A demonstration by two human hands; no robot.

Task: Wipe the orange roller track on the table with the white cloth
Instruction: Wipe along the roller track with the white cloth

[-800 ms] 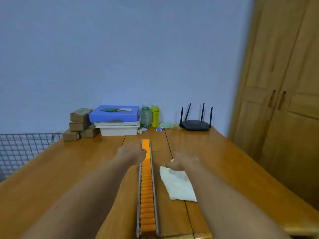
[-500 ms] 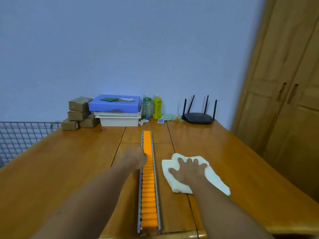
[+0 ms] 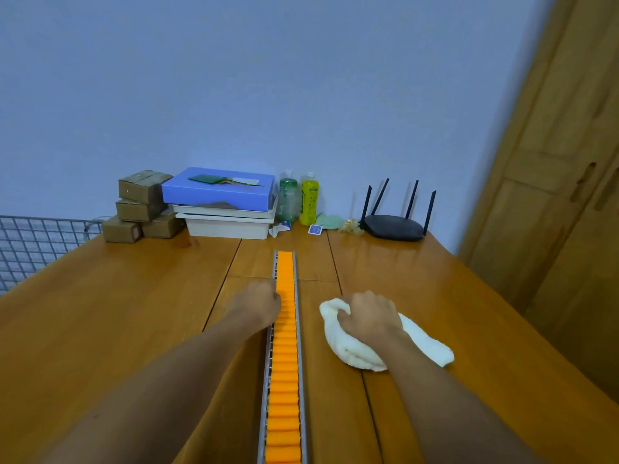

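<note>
The orange roller track (image 3: 284,363) in its grey metal rails runs straight away from me down the middle of the wooden table (image 3: 117,313). My left hand (image 3: 256,304) rests against the track's left rail about a third of the way from its far end, fingers curled on the rail. The white cloth (image 3: 361,349) lies bunched on the table just right of the track. My right hand (image 3: 368,316) is on top of it with the fingers closed into the fabric.
At the far edge stand several cardboard boxes (image 3: 140,205), a blue box on white trays (image 3: 221,199), two bottles (image 3: 308,199) and a black router (image 3: 393,226). A wire grid (image 3: 37,242) is at the left. A wooden wardrobe (image 3: 562,195) stands close on the right.
My right hand went from hovering beside the cloth to pressing flat on it, then closed and bunched it up. My left hand stayed at the track's left rail.
</note>
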